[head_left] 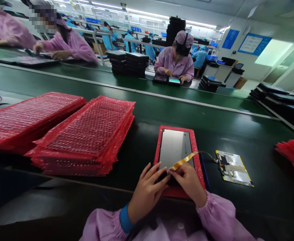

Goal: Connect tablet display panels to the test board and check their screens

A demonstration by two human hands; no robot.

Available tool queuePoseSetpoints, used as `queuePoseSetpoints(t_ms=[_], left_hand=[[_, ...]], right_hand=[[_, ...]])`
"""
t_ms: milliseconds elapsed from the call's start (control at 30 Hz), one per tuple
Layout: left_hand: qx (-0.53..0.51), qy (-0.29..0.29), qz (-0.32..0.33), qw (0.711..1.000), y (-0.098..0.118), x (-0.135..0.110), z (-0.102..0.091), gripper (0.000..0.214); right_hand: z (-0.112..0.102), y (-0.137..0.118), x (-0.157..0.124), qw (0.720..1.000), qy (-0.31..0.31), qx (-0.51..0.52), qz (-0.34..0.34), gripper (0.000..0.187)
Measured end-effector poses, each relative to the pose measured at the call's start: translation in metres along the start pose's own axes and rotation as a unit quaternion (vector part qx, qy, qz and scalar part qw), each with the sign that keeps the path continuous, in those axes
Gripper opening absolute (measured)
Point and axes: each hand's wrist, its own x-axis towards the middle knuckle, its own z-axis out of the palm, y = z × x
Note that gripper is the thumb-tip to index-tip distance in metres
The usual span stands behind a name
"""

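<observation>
Left hand, lower centre of the frame: fingers extended and parted, tips over the near end of the display panel, grasping nothing that shows. Right hand, immediately right: thumb and fingers pinching the gold ribbon cable near its lower end. The panel (silvery face uppermost) lies right of centre upon red bubble wrap. Right of this, apart: a flat silvery module. Centre left: stacked red bubble-wrap pouches. Upper right of centre, beyond the pale rail: a co-worker bent over a lit device.
</observation>
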Motion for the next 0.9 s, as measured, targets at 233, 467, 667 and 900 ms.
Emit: queuePoseSetpoints(t_ms=[233,467,667,900], left_hand=[[0.008,-0.088,-0.053,0.995,0.003,0.007,-0.006,0.048],[-0.089,-0.073,-0.122,0.986,-0.004,0.006,-0.003,0.056],[-0.16,-0.06,-0.219,0.961,-0.012,0.002,0.004,0.082],[-0.254,-0.008,-0.203,0.946,-0.012,0.023,-0.017,0.063]], right_hand=[[-0.002,-0.011,0.003,1.0,0.0,0.0,-0.024,0.016],[-0.007,-0.009,-0.007,0.998,0.022,0.037,-0.046,0.021],[-0.01,0.009,-0.034,0.979,0.069,-0.163,-0.097,0.031],[0.001,0.025,-0.039,0.961,0.07,-0.238,-0.12,0.068]])
